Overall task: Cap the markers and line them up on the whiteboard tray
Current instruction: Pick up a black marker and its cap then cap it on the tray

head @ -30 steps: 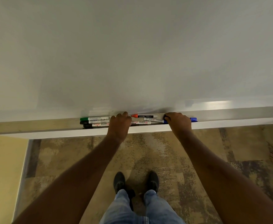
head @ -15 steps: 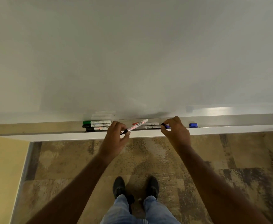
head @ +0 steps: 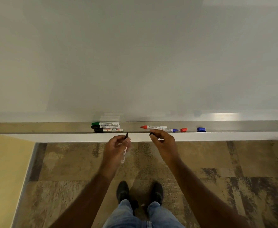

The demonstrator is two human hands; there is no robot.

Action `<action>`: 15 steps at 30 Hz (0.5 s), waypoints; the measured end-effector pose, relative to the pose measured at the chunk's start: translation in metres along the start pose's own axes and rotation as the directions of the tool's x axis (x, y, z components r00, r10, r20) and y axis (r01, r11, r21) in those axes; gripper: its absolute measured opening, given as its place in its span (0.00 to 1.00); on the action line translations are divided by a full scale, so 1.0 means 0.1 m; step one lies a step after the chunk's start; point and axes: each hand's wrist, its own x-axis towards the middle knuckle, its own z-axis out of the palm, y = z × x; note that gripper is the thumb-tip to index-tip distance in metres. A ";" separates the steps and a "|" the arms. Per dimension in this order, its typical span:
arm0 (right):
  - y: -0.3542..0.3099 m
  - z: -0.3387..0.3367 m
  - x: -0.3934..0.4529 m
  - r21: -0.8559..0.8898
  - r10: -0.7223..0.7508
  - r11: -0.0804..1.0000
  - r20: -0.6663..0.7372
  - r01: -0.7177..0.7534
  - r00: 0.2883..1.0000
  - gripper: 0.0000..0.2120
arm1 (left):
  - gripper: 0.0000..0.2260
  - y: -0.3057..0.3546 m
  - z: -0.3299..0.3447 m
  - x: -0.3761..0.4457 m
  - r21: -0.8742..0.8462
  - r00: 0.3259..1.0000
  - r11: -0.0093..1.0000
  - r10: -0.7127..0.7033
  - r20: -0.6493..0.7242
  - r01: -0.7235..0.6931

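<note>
I have lifted the black marker (head: 124, 149) off the tray (head: 225, 136); my left hand (head: 117, 149) now grips it tip-up, and my right hand (head: 163, 143) pinches its black cap (head: 151, 133), so capping comes next. Three capped markers (head: 107, 127) lie together in the tray; the red marker (head: 153, 127), blue marker (head: 168, 130), red cap (head: 183, 129) and blue cap (head: 201, 129) wait apart.

- Left hand (head: 117, 146) holding an open black marker (head: 124, 153), tip up.
- Right hand (head: 163, 142) pinching a black cap (head: 151, 133).
- Three capped markers (head: 107, 126) lying together on the tray (head: 52, 137).
</note>
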 end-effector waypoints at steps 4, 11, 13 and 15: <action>-0.17 0.16 -0.10 0.338 0.093 0.936 0.034 -0.099 0.995 0.11 | 0.08 -0.04 -0.01 -0.07 0.069 1.000 0.998 0.011 0.028 -0.012; -0.33 0.38 -0.25 0.557 0.113 0.821 0.058 -0.126 0.992 0.11 | 0.09 -0.08 -0.03 -0.13 0.158 0.995 0.985 0.060 0.085 -0.073; -0.34 0.40 -0.27 0.516 0.102 0.848 0.064 -0.120 0.993 0.10 | 0.09 -0.06 -0.03 -0.14 0.184 0.994 0.979 0.073 0.087 -0.088; -0.34 0.41 -0.30 0.472 0.089 0.874 0.082 -0.118 0.993 0.09 | 0.08 -0.05 -0.04 -0.15 0.221 0.992 0.969 0.088 0.091 -0.106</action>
